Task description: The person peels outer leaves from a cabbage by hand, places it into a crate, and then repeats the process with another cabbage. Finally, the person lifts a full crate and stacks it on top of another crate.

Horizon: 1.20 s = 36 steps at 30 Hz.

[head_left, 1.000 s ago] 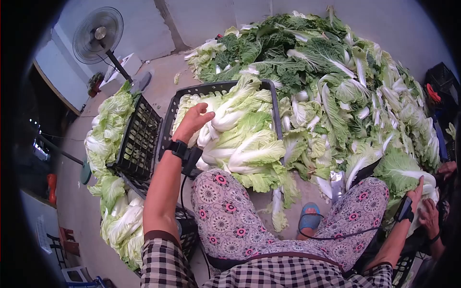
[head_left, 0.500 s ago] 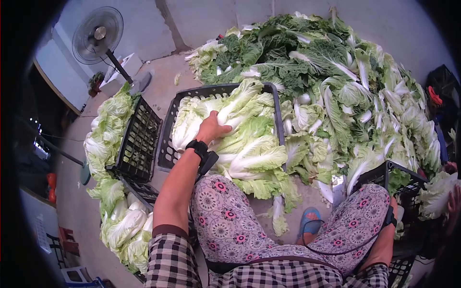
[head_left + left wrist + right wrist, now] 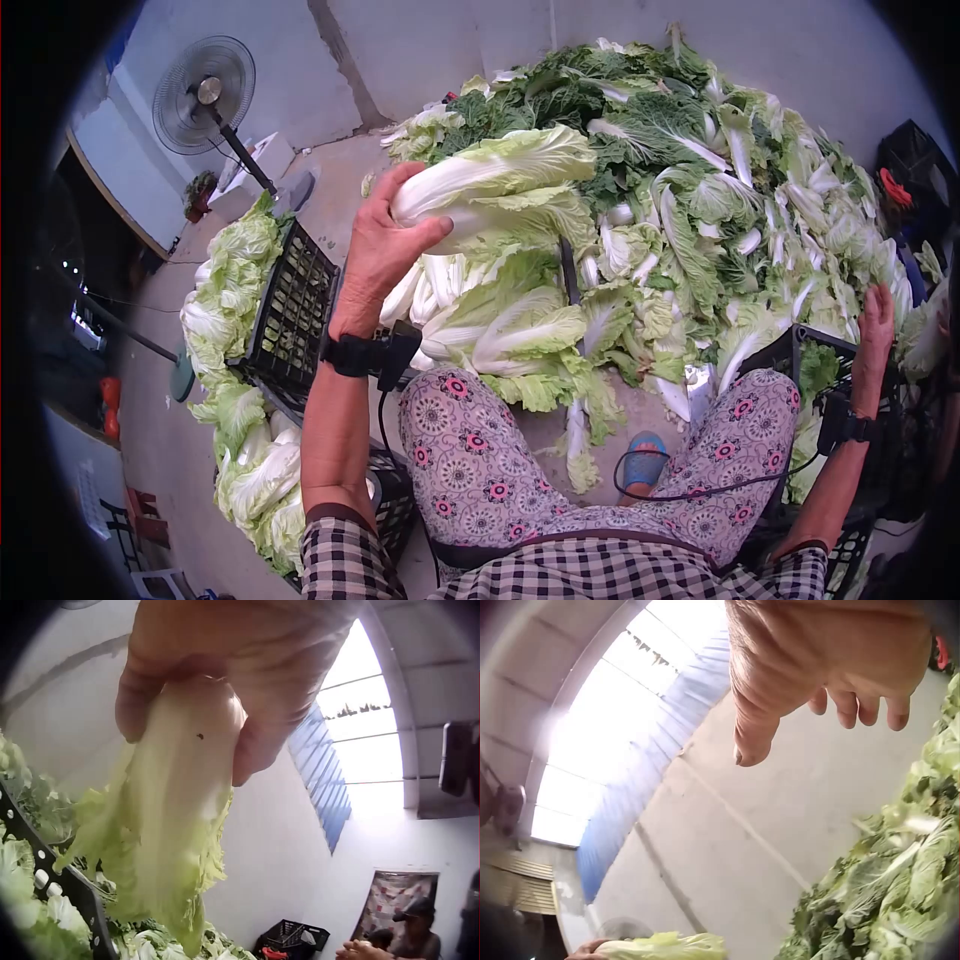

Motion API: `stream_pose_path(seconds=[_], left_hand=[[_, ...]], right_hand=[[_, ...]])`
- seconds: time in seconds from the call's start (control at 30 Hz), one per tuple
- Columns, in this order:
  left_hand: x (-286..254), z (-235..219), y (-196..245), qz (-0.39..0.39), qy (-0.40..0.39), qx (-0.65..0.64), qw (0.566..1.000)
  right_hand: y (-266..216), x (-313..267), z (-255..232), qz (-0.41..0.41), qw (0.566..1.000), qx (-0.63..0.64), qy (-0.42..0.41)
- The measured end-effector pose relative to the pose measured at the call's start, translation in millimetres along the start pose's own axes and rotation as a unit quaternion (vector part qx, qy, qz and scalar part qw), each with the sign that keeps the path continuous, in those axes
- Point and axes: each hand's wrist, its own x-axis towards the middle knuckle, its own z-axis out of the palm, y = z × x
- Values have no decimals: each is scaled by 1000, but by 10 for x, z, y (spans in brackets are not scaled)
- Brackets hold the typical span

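My left hand (image 3: 380,250) grips a napa cabbage (image 3: 490,190) by its white base, thumb on the near side. That cabbage is held up over the dark plastic crate (image 3: 571,275) in front of me, its leafy end pointing right. In the left wrist view the pale stalk (image 3: 184,757) hangs between thumb and fingers. More napa cabbages (image 3: 520,330) lie in the crate below. On the right side, my right hand (image 3: 873,335) is raised with nothing in it, above a black crate (image 3: 800,350). Its fingers are extended in the right wrist view.
A large heap of cabbages and loose leaves (image 3: 690,200) fills the back and right. To the left stand a black crate (image 3: 295,285), cabbages (image 3: 265,480) and a fan (image 3: 208,92). Another person (image 3: 416,930) shows at the right. A cable (image 3: 700,495) crosses my lap.
My left hand went down to the crate, took a cabbage and lifted it. My right hand left a cabbage at the right and rose empty; a black crate now stands there.
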Motion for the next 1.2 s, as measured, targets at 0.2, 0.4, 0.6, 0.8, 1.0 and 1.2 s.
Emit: stream_pose_path(seconds=[0.2,0.4,0.6,0.8,1.0,1.2], left_hand=[[-430,374,949,119,-85,-46,988],[-631,675,906,167,-113,-126,971],[-909,1140,489,11,-199,-163,966],[-793,1093,248,-133,-172,-381,899],[-775,1189,-153,-121,-258,-227,931],[-785,1298,-105,-99,-277,-284,912]], right_hand=[[-1615,-1067,1567,-255,901,-27,-351],[-1507,-1648,2176,-41,858,240,-452],[-1426,-1716,2304,-16,877,253,-408],[-1082,-1510,2308,-19,840,184,-510],[-833,-1742,2477,140,841,316,-416],[-910,-1711,2419,231,783,416,-400]])
